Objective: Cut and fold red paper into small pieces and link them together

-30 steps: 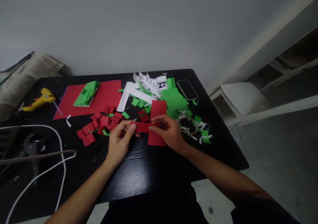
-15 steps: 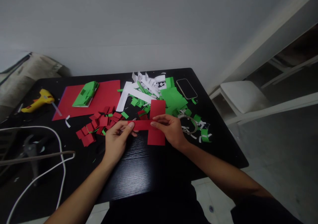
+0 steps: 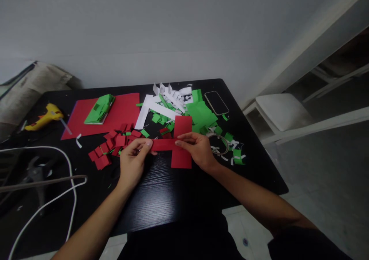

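Observation:
A narrow red paper strip (image 3: 163,144) stretches sideways between my hands, crossing a wider upright red paper strip (image 3: 182,161). My left hand (image 3: 133,157) pinches the narrow strip's left end between thumb and fingers. Where the two strips cross, my right hand (image 3: 198,149) pinches the paper, thumb in front and fingers above. Whether the strips are joined there cannot be seen. Small red paper squares (image 3: 102,161) lie heaped beside my left hand. Close to my right hand is a roll of tape (image 3: 227,146).
Green paper pieces (image 3: 201,112) and white paper strips (image 3: 142,114) are piled behind my hands. A phone (image 3: 216,103) lies at the right. Leftward are a red sheet (image 3: 127,108), a folded green paper bundle (image 3: 99,110), a yellow glue gun (image 3: 47,118), pliers (image 3: 39,175) and a white cable (image 3: 73,198).
My left hand has shifted slightly left along the narrow strip, its thumb now at the strip's end. My right hand and the wide strip stay almost still.

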Demonstrator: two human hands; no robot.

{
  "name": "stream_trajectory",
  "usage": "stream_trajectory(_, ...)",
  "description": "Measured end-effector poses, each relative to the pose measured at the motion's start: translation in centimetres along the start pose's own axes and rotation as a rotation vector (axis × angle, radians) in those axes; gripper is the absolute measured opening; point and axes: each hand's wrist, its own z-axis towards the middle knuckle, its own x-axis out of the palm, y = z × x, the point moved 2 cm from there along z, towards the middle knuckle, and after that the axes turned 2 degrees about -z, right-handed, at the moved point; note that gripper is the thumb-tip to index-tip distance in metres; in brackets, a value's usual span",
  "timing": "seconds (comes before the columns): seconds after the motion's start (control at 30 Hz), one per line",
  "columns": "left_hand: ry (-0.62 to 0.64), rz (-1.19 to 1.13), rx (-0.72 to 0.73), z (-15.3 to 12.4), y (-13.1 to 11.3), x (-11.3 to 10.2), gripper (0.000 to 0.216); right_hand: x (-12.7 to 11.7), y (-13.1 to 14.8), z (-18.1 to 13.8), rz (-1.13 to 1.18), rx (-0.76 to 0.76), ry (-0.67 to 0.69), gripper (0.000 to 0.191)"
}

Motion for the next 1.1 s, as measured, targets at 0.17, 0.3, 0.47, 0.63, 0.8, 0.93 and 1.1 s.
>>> stream_trajectory(0.17,-0.039,0.06,0.054,-0.02,-0.52,0.0,0.012,0.02,-0.14,0.14,-0.007,0.004,0.0,0.034)
stream_trajectory(0.3,-0.041,0.059,0.04,0.02,-0.76,0.22,0.014,0.07,-0.31,0.25,0.009,0.012,-0.006,0.035)
stream_trajectory(0.47,-0.017,0.038,0.023,0.12,-0.83,0.31,0.015,0.04,-0.58,0.38,0.0,0.017,0.0,0.037)
stream_trajectory(0.63,-0.015,0.021,0.056,0.29,-0.62,0.15,0.015,0.07,-0.67,0.32,-0.004,0.026,0.011,0.036)
stream_trajectory(0.8,0.01,0.03,0.048,0.28,-0.47,0.38,0.022,-0.02,-0.63,0.41,0.007,0.03,0.004,0.035)
stream_trajectory(0.93,0.078,0.046,0.028,0.21,-0.42,0.48,0.025,-0.22,-0.67,0.63,0.007,0.022,-0.023,0.035)
stream_trajectory(1.1,0.083,0.054,0.048,0.24,-0.32,0.31,0.024,-0.17,-0.73,0.66,0.015,0.03,-0.017,0.034)
